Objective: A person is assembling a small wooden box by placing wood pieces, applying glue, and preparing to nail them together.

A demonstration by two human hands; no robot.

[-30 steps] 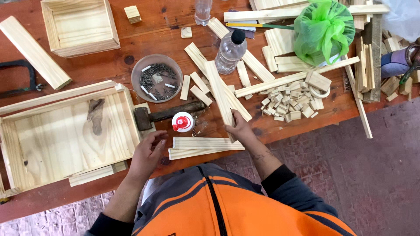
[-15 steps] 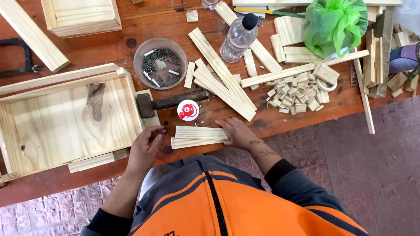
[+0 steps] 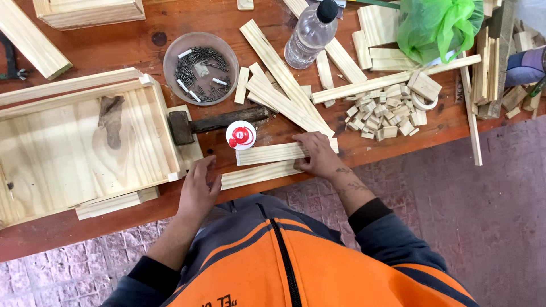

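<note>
Two pale wooden slats lie side by side at the bench's near edge. My right hand (image 3: pixel 317 154) presses on the right end of the upper slat (image 3: pixel 273 153), fingers spread over it. The lower slat (image 3: pixel 259 174) lies just below it. My left hand (image 3: pixel 199 185) rests at that slat's left end, fingers curled, beside the corner of a shallow open wooden box (image 3: pixel 79 145). Just above the slats stands a small white bottle with a red cap mark (image 3: pixel 240 135), and a hammer (image 3: pixel 213 122) lies next to it.
A round plastic tub of nails (image 3: pixel 200 67) sits behind the hammer. Long slats (image 3: pixel 284 77), a clear plastic bottle (image 3: pixel 310 37), a heap of small wood blocks (image 3: pixel 381 113), a green plastic bag (image 3: pixel 441 25) and a second wooden box (image 3: pixel 88 10) crowd the red-brown bench (image 3: pixel 114 42).
The slats have been spread apart into an upper and a lower strip. My right hand shifted onto the upper slat's right end; my left hand dropped lower toward the bench edge.
</note>
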